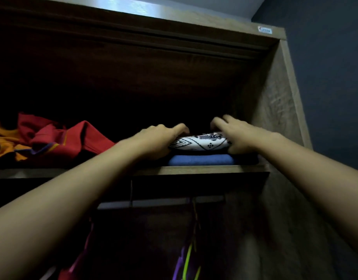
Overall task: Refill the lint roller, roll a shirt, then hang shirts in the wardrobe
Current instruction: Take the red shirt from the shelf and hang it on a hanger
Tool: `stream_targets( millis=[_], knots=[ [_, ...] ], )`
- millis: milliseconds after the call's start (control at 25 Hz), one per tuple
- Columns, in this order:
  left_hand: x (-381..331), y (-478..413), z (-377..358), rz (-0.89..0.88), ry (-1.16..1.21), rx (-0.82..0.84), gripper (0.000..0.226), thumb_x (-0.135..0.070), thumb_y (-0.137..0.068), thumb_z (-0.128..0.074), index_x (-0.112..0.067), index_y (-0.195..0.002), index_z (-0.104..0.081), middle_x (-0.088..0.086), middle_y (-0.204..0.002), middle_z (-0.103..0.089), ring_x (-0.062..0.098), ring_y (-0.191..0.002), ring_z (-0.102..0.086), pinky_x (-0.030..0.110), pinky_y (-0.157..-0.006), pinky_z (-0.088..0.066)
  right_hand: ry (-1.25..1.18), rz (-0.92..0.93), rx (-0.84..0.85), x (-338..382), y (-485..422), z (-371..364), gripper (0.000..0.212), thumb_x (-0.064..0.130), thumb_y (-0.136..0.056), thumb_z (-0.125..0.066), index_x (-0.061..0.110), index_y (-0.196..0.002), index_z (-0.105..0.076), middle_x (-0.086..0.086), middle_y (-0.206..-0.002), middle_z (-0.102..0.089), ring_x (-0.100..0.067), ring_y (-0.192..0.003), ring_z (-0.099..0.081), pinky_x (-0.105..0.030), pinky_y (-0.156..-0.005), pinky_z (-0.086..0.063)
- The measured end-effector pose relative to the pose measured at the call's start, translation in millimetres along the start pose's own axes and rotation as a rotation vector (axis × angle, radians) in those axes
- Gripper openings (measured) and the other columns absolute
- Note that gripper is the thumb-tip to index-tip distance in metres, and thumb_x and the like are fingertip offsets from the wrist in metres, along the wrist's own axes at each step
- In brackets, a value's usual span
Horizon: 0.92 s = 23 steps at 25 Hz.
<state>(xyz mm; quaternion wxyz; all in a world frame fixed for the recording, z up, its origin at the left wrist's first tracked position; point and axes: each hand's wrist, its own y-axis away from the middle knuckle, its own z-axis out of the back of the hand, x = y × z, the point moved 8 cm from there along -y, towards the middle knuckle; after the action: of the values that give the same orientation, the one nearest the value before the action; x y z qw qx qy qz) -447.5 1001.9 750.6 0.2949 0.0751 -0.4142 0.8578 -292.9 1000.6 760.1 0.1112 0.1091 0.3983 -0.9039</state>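
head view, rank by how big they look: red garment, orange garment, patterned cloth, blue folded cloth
1. red garment, clearly largest
2. orange garment, though the frame edge crops it
3. patterned cloth and blue folded cloth look about alike; the left hand and right hand cover the patterned one's ends

To the right of the wardrobe (pixel 275 102) we see a dark blue wall (pixel 325 77), and above it a strip of pale ceiling (pixel 224 6). A small white and blue sticker (pixel 265 30) sits on the top right corner of the frame; we cannot read its print. On the shelf (pixel 194 169) a crumpled red garment (pixel 73 138) lies at the left, touching an orange cloth (pixel 2 142) at the far left. A folded blue cloth (pixel 200 160) rests at the shelf's front edge, further right. Below, a pale rail (pixel 160 203) runs across, and a green strand (pixel 187 259) and a purple one (pixel 177 265) hang in the dark.
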Motion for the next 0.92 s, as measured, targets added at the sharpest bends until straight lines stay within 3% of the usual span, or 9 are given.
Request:
stream_targets(
  millis=[120,200,360,520,600,680,760,840,920],
  knots=[
    [10.6,3.4,-2.4,-0.008,0.077,0.071,0.028,-0.024,-0.091,-0.047,-0.03,-0.118,-0.047,0.011,-0.108,-0.064,0.029,-0.092,-0.061,0.036,-0.08,-0.047,-0.072,0.047,0.091,-4.9,11.2,-0.7,0.041,0.004,-0.073,-0.058,0.023,-0.108,-0.051,-0.001,-0.102,-0.055,-0.025,-0.101,-0.057,-0.031,-0.077,-0.044],
    [13.1,5.2,-5.7,-0.028,0.086,0.124,0.031,-0.021,-0.091,-0.048,-0.031,-0.121,-0.051,0.008,-0.113,-0.064,0.025,-0.098,-0.061,0.034,-0.086,-0.048,-0.059,0.031,0.166,-9.1,18.4,-4.1,0.049,0.001,-0.075,-0.053,0.028,-0.116,-0.053,0.0,-0.108,-0.06,-0.022,-0.105,-0.057,-0.032,-0.084,-0.046],
    [7.6,19.5,4.9,-0.127,0.09,0.038,0.062,-0.004,-0.086,-0.051,-0.03,-0.139,-0.035,0.004,-0.133,-0.052,0.022,-0.117,-0.053,0.032,-0.098,-0.041,-0.09,-0.03,0.277,-10.6,29.5,-7.9,0.065,0.0,-0.076,-0.048,0.036,-0.131,-0.044,-0.001,-0.125,-0.056,-0.022,-0.112,-0.053,-0.038,-0.096,-0.044],
    [17.7,39.7,11.0,-0.14,0.06,0.069,0.061,-0.002,-0.086,-0.047,-0.036,-0.136,-0.041,-0.002,-0.137,-0.052,0.018,-0.12,-0.053,0.039,-0.1,-0.044,-0.298,-0.114,0.395,-2.6,37.9,-13.0,0.076,0.008,-0.068,-0.054,0.033,-0.137,-0.036,-0.007,-0.127,-0.054,-0.027,-0.111,-0.054,-0.038,-0.092,-0.047],
    [23.6,50.5,15.8,-0.118,0.023,0.143,0.063,-0.004,-0.085,-0.051,-0.035,-0.139,-0.038,-0.003,-0.145,-0.044,0.017,-0.128,-0.046,0.036,-0.108,-0.037,-0.242,-0.119,0.44,6.8,39.5,-13.0,0.084,0.018,-0.064,-0.059,0.03,-0.142,-0.029,-0.011,-0.138,-0.047,-0.03,-0.121,-0.048,-0.038,-0.099,-0.043],
    [27.5,58.6,32.0,-0.11,0.043,0.17,0.069,-0.004,-0.082,-0.055,-0.029,-0.143,-0.032,-0.004,-0.152,-0.031,0.015,-0.137,-0.033,0.025,-0.114,-0.022,-0.065,-0.069,0.415,24.9,36.6,-11.7,0.088,0.03,-0.077,-0.063,0.025,-0.148,-0.009,-0.007,-0.156,-0.018,-0.028,-0.142,-0.019,-0.043,-0.114,-0.022],
    [44.3,60.4,54.7,-0.034,0.064,0.119,0.075,-0.007,-0.081,-0.059,-0.026,-0.145,-0.027,-0.003,-0.156,-0.021,0.015,-0.141,-0.025,0.02,-0.111,-0.017,-0.098,0.068,0.322,63.0,31.6,-7.3,0.094,0.043,-0.081,-0.062,0.025,-0.148,0.001,0.0,-0.159,0.003,-0.021,-0.146,0.002,-0.048,-0.118,-0.008],
    [73.7,62.9,64.7,0.128,0.021,0.153,0.084,-0.014,-0.078,-0.065,-0.027,-0.147,-0.019,0.001,-0.158,-0.012,0.02,-0.143,-0.019,0.026,-0.113,-0.019,-0.152,0.215,0.203,104.0,28.0,-0.3,0.098,0.056,-0.078,-0.06,0.027,-0.148,0.002,0.003,-0.159,0.004,-0.017,-0.146,0.003,-0.047,-0.119,-0.008],
    [103.8,76.9,57.3,0.322,-0.067,0.324,0.098,-0.029,-0.075,-0.071,-0.031,-0.148,-0.006,0.006,-0.159,0.0,0.026,-0.145,-0.012,0.034,-0.116,-0.021,-0.137,0.279,0.109,132.4,21.4,0.7,0.101,0.065,-0.075,-0.056,0.026,-0.148,0.0,0.003,-0.159,0.002,-0.016,-0.146,0.001,-0.045,-0.119,-0.006]
  ],
)
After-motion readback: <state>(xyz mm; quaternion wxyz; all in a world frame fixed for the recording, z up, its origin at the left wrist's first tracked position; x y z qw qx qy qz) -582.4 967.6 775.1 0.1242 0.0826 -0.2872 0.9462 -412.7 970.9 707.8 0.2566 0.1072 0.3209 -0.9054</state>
